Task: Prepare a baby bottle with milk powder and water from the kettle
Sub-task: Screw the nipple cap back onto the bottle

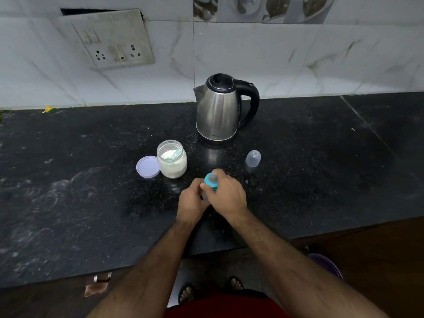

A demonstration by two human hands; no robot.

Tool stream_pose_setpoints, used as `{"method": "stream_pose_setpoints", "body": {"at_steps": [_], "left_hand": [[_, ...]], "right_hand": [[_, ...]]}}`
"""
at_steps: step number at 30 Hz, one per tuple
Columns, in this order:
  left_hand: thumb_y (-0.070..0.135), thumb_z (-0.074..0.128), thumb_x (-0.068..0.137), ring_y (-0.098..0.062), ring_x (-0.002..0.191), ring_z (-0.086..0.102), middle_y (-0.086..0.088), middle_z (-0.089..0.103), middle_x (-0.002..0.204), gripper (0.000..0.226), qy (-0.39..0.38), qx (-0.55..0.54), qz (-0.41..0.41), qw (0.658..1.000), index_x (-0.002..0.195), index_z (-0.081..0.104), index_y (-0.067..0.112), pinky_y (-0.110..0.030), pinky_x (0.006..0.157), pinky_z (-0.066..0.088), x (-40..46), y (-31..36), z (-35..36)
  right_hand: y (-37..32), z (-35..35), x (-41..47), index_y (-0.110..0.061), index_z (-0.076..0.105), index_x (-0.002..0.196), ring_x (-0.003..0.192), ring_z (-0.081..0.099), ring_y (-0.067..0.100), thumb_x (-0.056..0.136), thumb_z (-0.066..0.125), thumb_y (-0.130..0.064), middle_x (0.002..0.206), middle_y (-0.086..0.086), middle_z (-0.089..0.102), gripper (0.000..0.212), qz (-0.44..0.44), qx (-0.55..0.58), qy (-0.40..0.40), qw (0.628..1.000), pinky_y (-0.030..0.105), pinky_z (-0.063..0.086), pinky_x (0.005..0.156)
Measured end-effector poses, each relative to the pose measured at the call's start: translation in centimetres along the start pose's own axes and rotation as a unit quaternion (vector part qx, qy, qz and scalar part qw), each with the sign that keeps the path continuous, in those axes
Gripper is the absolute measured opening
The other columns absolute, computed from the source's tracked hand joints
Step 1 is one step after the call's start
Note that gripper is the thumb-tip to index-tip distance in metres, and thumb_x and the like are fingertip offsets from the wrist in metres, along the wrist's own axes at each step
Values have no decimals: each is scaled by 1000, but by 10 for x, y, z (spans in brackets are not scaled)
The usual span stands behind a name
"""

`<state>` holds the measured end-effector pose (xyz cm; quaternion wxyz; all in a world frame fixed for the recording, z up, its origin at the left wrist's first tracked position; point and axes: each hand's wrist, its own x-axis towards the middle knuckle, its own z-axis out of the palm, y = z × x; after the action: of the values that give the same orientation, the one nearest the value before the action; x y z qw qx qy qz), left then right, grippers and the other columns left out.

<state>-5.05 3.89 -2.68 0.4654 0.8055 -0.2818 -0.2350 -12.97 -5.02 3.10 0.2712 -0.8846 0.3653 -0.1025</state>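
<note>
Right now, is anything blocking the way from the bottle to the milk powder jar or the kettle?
Nothing visible does. The baby bottle sits in both hands on the counter, with bare counter between it, the open powder jar and the kettle.

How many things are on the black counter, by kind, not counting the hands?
Kettle: 1
Powder jar: 1
Jar lid: 1
Clear bottle cap: 1
Baby bottle: 1, held by the left hand and the right hand
Total: 5

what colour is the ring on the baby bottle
Teal, on the baby bottle's collar ring between both hands; seen in the head view.
</note>
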Motion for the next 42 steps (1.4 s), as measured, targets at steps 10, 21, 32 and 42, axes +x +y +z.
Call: {"method": "stream_pose_setpoints", "body": {"at_steps": [10,21,32,42], "left_hand": [[18,89,67,-3,96,69,11,73,102,54,-7,-47,-13,999,114,62,23,-22,86,54,3,4,5],[17,88,69,-5,107,65,10,70,116,63,37,-40,-28,998,124,58,23,-33,98,53,9,11,19],[12,87,71,-4,102,62,11,64,113,66,41,-29,-55,997,129,56,17,-1,75,43,7,24,22],[12,86,73,1,102,63,11,66,113,59,18,-59,-50,997,124,56,19,-12,90,50,0,21,16]], "right_hand": [[36,-31,15,-25,53,136,71,57,7,83,73,-22,72,-9,57,57,6,186,-106,977,32,51,80],[118,-66,84,-19,49,136,116,59,25,81,78,-33,132,7,53,64,151,88,22,984,41,49,98],[126,-60,122,-17,50,136,117,56,29,83,78,-34,134,11,49,62,130,-4,-71,989,41,47,93],[115,-69,106,-14,64,113,103,62,24,81,78,-31,111,6,65,38,77,22,-22,997,40,53,86]]}}
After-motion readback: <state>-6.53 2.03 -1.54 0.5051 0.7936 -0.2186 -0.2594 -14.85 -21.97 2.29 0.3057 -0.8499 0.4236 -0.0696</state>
